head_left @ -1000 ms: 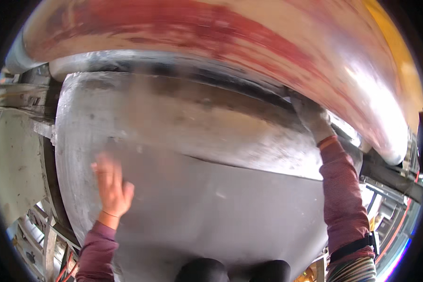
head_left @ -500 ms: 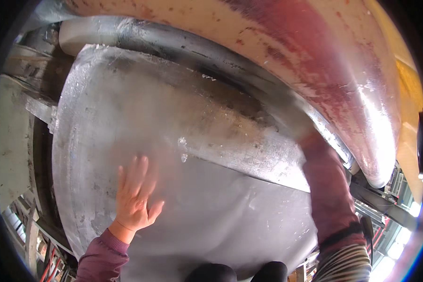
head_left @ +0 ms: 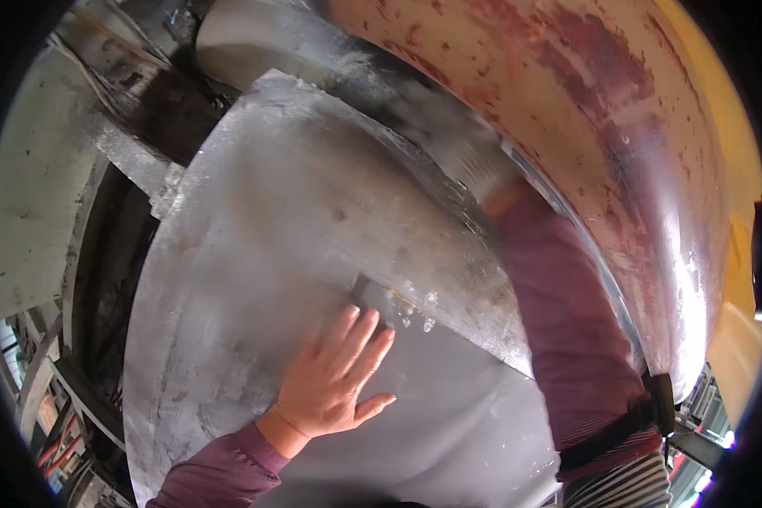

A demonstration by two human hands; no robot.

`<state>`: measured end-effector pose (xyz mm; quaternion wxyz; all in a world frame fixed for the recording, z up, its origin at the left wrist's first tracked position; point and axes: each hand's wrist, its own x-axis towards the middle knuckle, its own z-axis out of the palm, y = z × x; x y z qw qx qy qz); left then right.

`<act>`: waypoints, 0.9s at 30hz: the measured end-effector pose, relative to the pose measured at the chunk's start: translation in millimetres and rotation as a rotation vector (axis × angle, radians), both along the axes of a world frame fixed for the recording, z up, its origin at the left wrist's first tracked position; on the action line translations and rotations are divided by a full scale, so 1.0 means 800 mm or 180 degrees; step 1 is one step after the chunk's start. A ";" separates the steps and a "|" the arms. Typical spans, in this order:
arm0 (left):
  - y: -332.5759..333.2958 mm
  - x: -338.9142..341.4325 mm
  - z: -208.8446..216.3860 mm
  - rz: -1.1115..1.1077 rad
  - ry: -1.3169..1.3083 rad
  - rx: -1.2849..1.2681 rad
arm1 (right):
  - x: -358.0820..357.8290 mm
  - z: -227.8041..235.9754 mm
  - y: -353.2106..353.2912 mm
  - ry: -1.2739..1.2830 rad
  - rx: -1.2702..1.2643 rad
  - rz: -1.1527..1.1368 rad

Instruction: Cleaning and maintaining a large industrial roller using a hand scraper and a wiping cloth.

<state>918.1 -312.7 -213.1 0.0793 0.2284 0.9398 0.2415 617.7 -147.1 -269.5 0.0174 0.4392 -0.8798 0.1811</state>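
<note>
My left hand [head_left: 337,381] lies flat with its fingers stretched out on a smooth dark grey sheet [head_left: 432,415], close to the sheet's far edge. Beyond that edge runs a wide, scuffed, dull metal surface [head_left: 254,186]. My right arm [head_left: 567,313], in a maroon sleeve with a dark band and a striped cuff, reaches forward to a long grey roller [head_left: 381,76]. The right hand [head_left: 483,169] looks pale and smeared by blur near that roller, so its fingers cannot be made out.
A large rounded tan body with dark red stains [head_left: 550,76] overhangs the roller at the upper right. Left stand a pale green panel [head_left: 34,195] and metal frame parts [head_left: 135,157]. A yellow surface [head_left: 737,279] shows at far right.
The view has turned and shifted, so the metal surface sits tilted. My left hand is now nearer the grey sheet's far edge, while my right arm reaches further along the roller.
</note>
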 end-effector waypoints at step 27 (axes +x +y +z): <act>0.015 0.002 -0.006 0.0058 0.0148 -0.0021 | 0.007 0.122 -0.183 -0.1924 0.0021 -0.1544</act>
